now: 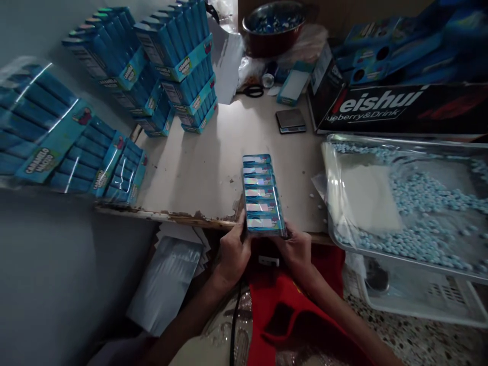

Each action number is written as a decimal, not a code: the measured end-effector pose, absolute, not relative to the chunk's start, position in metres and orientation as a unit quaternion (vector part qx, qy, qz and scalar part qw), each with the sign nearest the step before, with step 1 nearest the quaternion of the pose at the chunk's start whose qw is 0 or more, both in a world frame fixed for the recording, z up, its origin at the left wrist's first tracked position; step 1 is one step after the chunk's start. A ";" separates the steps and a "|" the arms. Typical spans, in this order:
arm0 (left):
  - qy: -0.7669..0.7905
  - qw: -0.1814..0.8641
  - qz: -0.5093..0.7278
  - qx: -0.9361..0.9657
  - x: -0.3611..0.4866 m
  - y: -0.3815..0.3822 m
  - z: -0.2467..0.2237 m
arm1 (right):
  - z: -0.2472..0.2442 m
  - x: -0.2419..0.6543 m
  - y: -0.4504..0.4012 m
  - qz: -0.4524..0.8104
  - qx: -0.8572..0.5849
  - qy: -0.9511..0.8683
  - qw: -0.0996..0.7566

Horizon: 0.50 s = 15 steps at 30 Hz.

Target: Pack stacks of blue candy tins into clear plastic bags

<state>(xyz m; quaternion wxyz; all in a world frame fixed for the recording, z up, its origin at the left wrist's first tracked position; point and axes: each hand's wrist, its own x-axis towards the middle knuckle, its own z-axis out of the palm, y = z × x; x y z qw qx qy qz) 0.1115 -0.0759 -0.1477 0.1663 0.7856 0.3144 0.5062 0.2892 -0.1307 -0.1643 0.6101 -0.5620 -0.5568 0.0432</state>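
Both hands grip a display pack of small blue candy boxes (261, 193) in clear, shiny wrap. It lies at the table's front edge, its near end between my palms. My left hand (234, 249) closes on the near left corner, thumb along the side. My right hand (296, 246) holds the near right corner, its fingers partly hidden under the pack. To the left stand stacks of similar blue packs (186, 66), some lettered "CARAMELO MACUY" or similar. A wrapped stack (76, 137) sits closest to the left wall.
A metal tray (335, 239) of small pale-blue candies spans the right side. Behind it is a black carton (381, 109) holding blue boxes. A small scale (291, 122), black-handled scissors (253, 91) and a red bowl (263, 43) lie farther back. Clear plastic bags (168, 279) hang below left.
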 end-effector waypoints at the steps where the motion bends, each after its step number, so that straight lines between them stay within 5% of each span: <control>1: 0.314 0.153 0.509 0.787 0.111 -0.076 -0.149 | -0.165 0.287 -0.131 0.011 -0.566 -0.554 0.610; 8: 0.310 0.064 0.507 0.802 0.112 -0.075 -0.151 | -0.160 0.288 -0.134 -0.158 -0.577 -0.577 0.556; 15: 0.339 0.087 0.485 0.802 0.118 -0.074 -0.153 | -0.159 0.290 -0.131 -0.201 -0.585 -0.575 0.536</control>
